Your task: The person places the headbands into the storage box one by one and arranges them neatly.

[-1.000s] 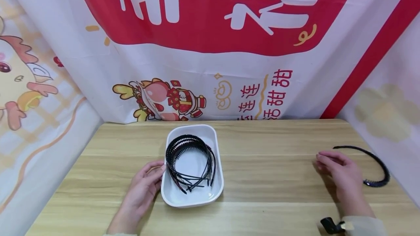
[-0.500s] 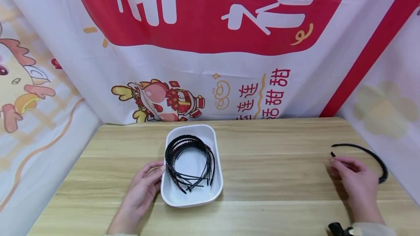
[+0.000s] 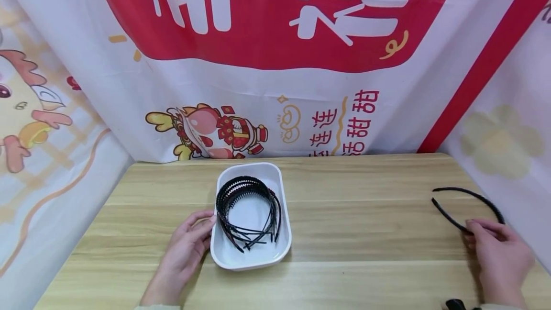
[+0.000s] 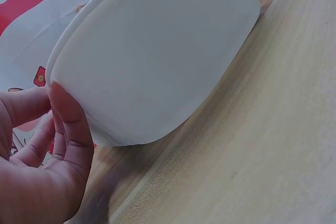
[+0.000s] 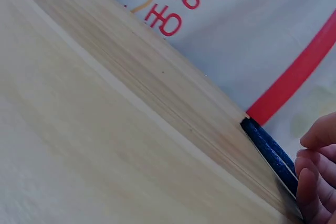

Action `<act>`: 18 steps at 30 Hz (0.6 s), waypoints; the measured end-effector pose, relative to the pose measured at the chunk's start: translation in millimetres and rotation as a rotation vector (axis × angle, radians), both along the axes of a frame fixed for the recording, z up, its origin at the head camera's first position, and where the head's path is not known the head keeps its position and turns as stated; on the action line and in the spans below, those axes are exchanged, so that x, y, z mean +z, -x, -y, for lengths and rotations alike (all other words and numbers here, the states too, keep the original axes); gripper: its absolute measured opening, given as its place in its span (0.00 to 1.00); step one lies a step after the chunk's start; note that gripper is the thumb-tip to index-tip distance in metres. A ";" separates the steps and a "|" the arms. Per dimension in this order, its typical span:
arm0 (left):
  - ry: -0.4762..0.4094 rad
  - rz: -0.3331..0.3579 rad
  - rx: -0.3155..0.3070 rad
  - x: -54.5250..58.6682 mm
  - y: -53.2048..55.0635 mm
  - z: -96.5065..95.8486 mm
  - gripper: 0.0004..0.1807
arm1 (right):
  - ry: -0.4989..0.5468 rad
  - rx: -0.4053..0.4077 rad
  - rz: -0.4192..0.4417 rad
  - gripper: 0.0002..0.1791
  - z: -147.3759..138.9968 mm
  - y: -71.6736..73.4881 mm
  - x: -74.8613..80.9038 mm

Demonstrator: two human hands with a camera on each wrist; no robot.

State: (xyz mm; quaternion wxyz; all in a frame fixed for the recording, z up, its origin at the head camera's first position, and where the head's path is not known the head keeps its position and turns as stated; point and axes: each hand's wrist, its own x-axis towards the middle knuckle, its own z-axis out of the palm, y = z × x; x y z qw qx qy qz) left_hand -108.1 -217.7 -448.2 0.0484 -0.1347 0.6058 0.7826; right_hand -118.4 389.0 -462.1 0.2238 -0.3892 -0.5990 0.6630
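A white rounded box (image 3: 275,252) stands left of the table's middle, with several black toothed headbands (image 3: 234,188) piled in it. My left hand (image 3: 189,243) is at its left side. In the left wrist view the thumb and index finger pinch the rim of the box, whose outer wall fills much of that view. At the far right lies a single black headband (image 3: 449,219), its two ends pointing left. My right hand (image 3: 499,252) pinches its near leg between thumb and fingers, hiding part of the band. The right wrist view shows the fingertips (image 5: 308,179) overlapping the band.
The wooden table (image 3: 357,233) runs between the box and the lone headband. A printed white and red cloth (image 3: 275,85) hangs behind it, and more cloth (image 3: 503,142) rises close beside the lone headband on the right.
My right hand has moved right along the lone headband, uncovering its near end and bringing the fingers onto the near leg. My left hand and the box have stayed put.
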 end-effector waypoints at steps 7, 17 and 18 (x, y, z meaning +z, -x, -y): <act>0.000 -0.005 0.005 -1.2 0.2 -0.7 0.09 | 0.023 -0.020 0.046 0.15 -8.9 -5.3 1.9; -0.006 0.007 0.006 1.8 -0.2 -1.5 0.09 | -0.180 0.007 0.209 0.18 -14.8 -5.1 -4.3; -0.006 0.009 0.006 1.9 -0.3 -1.3 0.09 | -0.204 0.017 0.231 0.16 -14.9 -4.7 -4.6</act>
